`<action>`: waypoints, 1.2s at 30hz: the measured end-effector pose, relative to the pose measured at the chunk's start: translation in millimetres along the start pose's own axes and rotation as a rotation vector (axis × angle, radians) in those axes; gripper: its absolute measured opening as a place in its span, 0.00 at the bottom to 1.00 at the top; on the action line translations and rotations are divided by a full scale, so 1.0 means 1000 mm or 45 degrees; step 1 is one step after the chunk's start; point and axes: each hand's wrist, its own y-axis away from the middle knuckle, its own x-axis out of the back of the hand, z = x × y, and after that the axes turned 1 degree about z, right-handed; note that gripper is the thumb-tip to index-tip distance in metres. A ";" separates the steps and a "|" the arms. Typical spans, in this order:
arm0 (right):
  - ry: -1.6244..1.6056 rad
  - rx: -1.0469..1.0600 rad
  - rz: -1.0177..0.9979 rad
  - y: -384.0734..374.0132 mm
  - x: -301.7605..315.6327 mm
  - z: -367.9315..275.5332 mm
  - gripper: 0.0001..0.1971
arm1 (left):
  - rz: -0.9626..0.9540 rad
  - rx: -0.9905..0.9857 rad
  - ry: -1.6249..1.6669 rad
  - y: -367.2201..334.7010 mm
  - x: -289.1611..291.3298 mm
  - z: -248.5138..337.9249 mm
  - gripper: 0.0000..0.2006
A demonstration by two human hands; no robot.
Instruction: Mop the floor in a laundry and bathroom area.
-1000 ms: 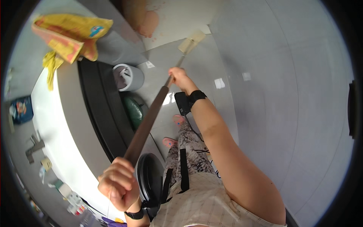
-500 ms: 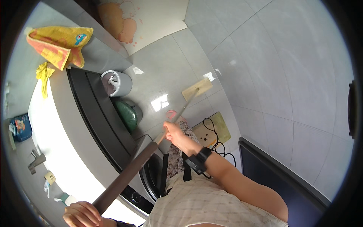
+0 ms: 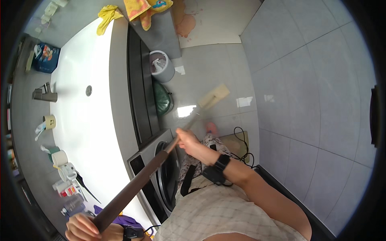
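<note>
the left hand (image 3: pixel 82 227) is wrapped around the top end of the mop (image 3: pixel 155 164), past the near end of the sink counter's (image 3: pixel 76 124) front edge. the right hand (image 3: pixel 188 141) grips the thinner shaft lower down, fingers closed on it. the mop slants from the left hand down to the floor (image 3: pixel 213 64), where its pale, flat head (image 3: pixel 215 96) lies about midway between the floor's cabinet edge and its tiled-wall edge, just beyond a pink shoe (image 3: pixel 211 128). the head is blurred, so i cannot tell whether it presses on the floor.

along the floor's cabinet edge stand a white bin (image 3: pixel 165 73), towards the far corner, and a green tub (image 3: pixel 163 100) beside it. near the wall edge, a black cord (image 3: pixel 246 150) loops over a mat (image 3: pixel 246 138).

on the counter's back edge are a tap (image 3: pixel 46 94) and a cup (image 3: pixel 50 121); a yellow cloth (image 3: pixel 106 19) hangs at its far end.
</note>
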 end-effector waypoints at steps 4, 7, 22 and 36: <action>0.355 0.133 0.075 -0.052 -0.032 0.022 0.16 | -0.164 0.189 -0.005 0.027 -0.021 0.013 0.07; 0.295 0.094 0.002 -0.079 -0.044 0.031 0.11 | -0.157 0.234 -0.190 0.042 -0.038 0.009 0.06; 0.328 -0.128 0.137 0.011 0.227 0.017 0.11 | 0.483 0.384 -0.289 0.150 -0.150 0.001 0.05; 0.904 -0.415 -0.323 0.135 0.164 0.149 0.13 | 0.263 0.190 -0.392 0.233 -0.176 0.223 0.09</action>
